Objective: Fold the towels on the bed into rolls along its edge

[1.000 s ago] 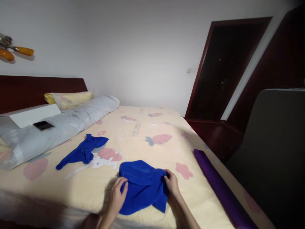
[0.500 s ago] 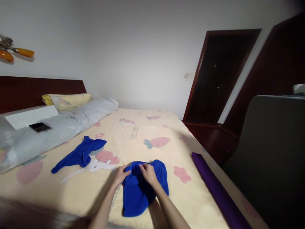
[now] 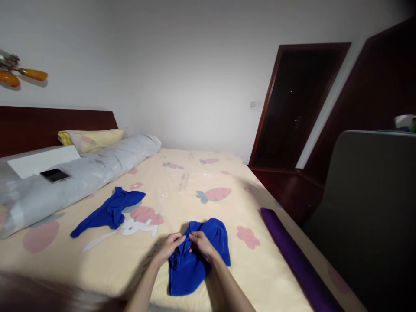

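A blue cloth [image 3: 188,275], soft and towel-like, lies bunched on the bed near me. My left hand [image 3: 171,247] pinches its gathered upper left edge between thumb and fingers. Close beside it, my right hand [image 3: 202,245] grips a fold of the same cloth, the two sets of fingertips almost meeting. Folds hide part of my fingers. Farther left rests a second blue cloth [image 3: 112,210], crumpled into a long shape and touched by neither hand.
A purple roll [image 3: 292,255] lies along the bed's right side. On the left, a grey bolster [image 3: 107,160] bears a phone [image 3: 55,175] and a white box [image 3: 47,160]. A dark grey panel [image 3: 367,208] stands at the right, beyond the bed [image 3: 240,277].
My left hand has moved right and slightly down, drawing the cloth's edge toward my right hand. The cloth's upper left part is now gathered. The other cloth stays put.
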Tool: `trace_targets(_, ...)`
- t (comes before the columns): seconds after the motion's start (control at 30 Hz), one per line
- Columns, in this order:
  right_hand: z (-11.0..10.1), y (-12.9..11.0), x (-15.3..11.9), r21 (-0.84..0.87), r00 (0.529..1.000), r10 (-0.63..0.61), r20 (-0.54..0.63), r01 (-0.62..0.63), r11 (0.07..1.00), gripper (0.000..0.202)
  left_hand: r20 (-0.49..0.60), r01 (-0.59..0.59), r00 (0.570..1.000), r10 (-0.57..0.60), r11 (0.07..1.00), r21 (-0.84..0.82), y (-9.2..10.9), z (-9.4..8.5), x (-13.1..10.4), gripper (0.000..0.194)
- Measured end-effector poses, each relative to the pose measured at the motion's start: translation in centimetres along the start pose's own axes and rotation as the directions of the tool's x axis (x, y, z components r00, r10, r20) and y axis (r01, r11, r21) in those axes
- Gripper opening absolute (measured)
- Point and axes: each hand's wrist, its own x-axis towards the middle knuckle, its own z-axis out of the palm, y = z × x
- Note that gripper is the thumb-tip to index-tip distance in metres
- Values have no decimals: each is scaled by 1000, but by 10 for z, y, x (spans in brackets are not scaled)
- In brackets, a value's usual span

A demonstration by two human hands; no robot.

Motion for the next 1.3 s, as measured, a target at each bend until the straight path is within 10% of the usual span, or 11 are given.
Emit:
trace_targets(0.2,-30,7,-17,2,988,81,-128,-81,997,37,-269,183,960,-72,892,413,-16,-20,-1,29)
trace_targets(0.47,-134,8,-71,-229,847,80,-526,-232,945,14,-427,309,899,102,542,781,-51,-79,-35,36)
trace_targets(0.6,-183,10,-111,-384,721,-54,-690,-302,873,18,-639,529,760,119,458,715,-69,-100,-63,41)
trace_targets(0.73,-214,30,-143,-532,602,-83,-794,-621,576,26,-740,704,661,-122,442,556,-71,-114,-86,39)
trace_targets(0.87,-202,41,-138,-741,685,-302,-663,-539,401,36,-721,614,692,28,503,609,-52,-98,-71,31)
trace_targets(1.0,-157,32,-107,-813,829,-370,-420,-163,559,43,-533,370,844,65,648,666,-25,-60,-22,35)
trace_targets(1.1,-127,26,-96,-790,926,-268,-265,-49,611,48,-485,339,874,-38,763,550,-16,-36,14,35)
trace_targets(1.3,-126,32,-100,-828,928,-249,-278,-100,552,49,-500,293,860,-99,899,326,-30,-45,50,8)
